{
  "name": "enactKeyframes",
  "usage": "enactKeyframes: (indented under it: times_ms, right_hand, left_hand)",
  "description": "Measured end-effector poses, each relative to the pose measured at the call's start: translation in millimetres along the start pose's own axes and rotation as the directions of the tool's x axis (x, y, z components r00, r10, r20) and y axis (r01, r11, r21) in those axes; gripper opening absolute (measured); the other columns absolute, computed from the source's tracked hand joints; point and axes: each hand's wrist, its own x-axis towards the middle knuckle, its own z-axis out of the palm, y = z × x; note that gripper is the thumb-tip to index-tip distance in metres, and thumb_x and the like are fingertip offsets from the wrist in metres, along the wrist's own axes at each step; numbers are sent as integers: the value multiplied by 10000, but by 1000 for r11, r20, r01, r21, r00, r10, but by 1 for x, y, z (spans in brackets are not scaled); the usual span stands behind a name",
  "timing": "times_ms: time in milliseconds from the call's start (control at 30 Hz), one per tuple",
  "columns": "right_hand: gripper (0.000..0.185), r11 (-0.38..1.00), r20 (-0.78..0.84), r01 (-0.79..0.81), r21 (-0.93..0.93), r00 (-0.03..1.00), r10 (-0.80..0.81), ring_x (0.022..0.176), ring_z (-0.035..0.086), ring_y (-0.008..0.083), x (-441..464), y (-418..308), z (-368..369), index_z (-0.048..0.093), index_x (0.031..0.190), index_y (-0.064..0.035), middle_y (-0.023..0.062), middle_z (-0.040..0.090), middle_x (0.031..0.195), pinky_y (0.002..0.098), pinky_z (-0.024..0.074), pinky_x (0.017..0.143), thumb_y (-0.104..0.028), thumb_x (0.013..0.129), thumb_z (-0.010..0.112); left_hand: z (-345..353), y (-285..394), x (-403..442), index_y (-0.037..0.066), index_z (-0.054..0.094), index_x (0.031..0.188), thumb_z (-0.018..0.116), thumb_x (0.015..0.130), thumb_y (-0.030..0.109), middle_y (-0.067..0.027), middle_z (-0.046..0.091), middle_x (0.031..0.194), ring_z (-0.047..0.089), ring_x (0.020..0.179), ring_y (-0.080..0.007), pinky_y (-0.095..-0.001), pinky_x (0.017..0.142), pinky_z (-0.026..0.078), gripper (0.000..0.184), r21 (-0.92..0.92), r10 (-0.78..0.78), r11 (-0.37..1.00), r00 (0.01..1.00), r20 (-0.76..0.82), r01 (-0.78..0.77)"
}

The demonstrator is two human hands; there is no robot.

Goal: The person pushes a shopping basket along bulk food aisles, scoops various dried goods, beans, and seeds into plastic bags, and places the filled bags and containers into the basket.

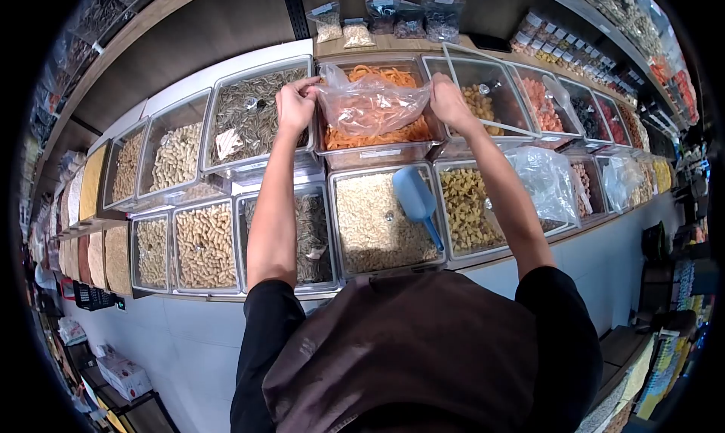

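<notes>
A clear plastic bag [374,108] is stretched between my two hands, over a bin of orange strips [351,140] that has no lid on it. My left hand [296,107] pinches the bag's left end, above the edge of the bin of striped seeds [260,104]. At the other end, my right hand [451,102] grips the bag beside the bin of yellow-brown pieces [480,101]. Orange strips show through the film and around it. Below, a blue scoop [414,195] rests on the lid of the bin of pale kernels [366,214].
Bins of peanuts [204,244] stand at the left, and a bin of yellow dried pieces [466,206] lies under my right forearm. Crumpled clear bags [542,180] rest on the right bins. Small filled pouches [442,19] line the back ledge.
</notes>
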Motion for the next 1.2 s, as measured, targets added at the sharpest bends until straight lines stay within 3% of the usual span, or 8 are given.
enactKeyframes:
  times_ms: [400, 467, 633, 867, 933, 1000, 1133, 1200]
  right_hand:
    - [195, 994, -328, 110, -17, 938, -110, 864, 636, 326, 97, -40, -138, 541, 1032, 21, 202, 610, 914, 435, 489, 752, -160, 960, 541]
    - [137, 916, -527, 279, -287, 753, -395, 732, 658, 265, 104, -49, -153, 553, 940, 1, 166, 637, 795, 369, 516, 676, -132, 968, 540]
    - [133, 944, -425, 144, 297, 905, -4, 621, 642, 196, 83, -98, -194, 524, 918, -6, 112, 622, 701, 337, 511, 588, -124, 977, 523]
    - [70, 740, -596, 485, 466, 790, -142, 797, 619, 104, 60, -106, -213, 524, 988, -22, 40, 577, 881, 260, 540, 680, -91, 997, 519]
    - [55, 664, -626, 539, 518, 768, -135, 873, 606, 93, 40, -121, -228, 523, 1007, -30, 20, 557, 937, 255, 545, 736, -84, 1005, 515]
    - [62, 657, -665, 556, 509, 739, -110, 873, 606, 89, 12, -132, -233, 527, 1014, -27, 28, 575, 942, 245, 532, 748, -88, 1004, 520]
    - [166, 841, -292, 204, 501, 955, -58, 893, 588, 71, -35, -120, -198, 547, 1068, -15, 34, 613, 947, 221, 487, 776, -127, 962, 609]
    - [269, 970, -138, 125, 210, 986, -97, 899, 652, 231, -47, -104, -173, 559, 1134, 16, 146, 632, 959, 382, 505, 764, -200, 974, 558]
  left_hand:
    - [-78, 115, 83, 79, 751, 1048, 711, 833, 76, -75, 744, 863, 688, 788, -118, -267, 771, 537, 219, -49, 233, 964, 916, -325, -263]
    - [-87, 121, 93, 93, 753, 1049, 725, 823, 92, -66, 746, 864, 689, 793, -110, -262, 780, 536, 228, -38, 279, 950, 896, -345, -310]
    - [-107, 154, 85, -28, 697, 1031, 672, 830, -9, -88, 721, 858, 644, 768, -119, -252, 735, 514, 203, -98, 382, 884, 826, -414, -458]
    - [-133, 205, 48, -7, 681, 1083, 713, 859, 69, -51, 702, 943, 629, 870, -111, -245, 820, 491, 238, -301, 310, 787, 768, -561, -538]
    - [-153, 222, 30, -37, 692, 1062, 726, 834, -26, -111, 720, 940, 671, 823, -141, -239, 752, 524, 231, -413, 418, 439, 589, -692, -798]
    - [-167, 260, -48, -66, 656, 1077, 705, 833, -78, -140, 698, 936, 659, 789, -163, -261, 727, 566, 249, -255, 485, 495, 507, -713, -831]
    - [-150, 242, -154, -42, 701, 961, 712, 675, -142, -161, 685, 909, 654, 776, -229, -341, 648, 545, 303, 2, 887, 318, 296, -354, -948]
    - [-127, 224, -196, -27, 720, 942, 703, 616, -145, -154, 664, 888, 637, 772, -234, -338, 650, 522, 347, 183, 830, 558, 542, -132, -810]
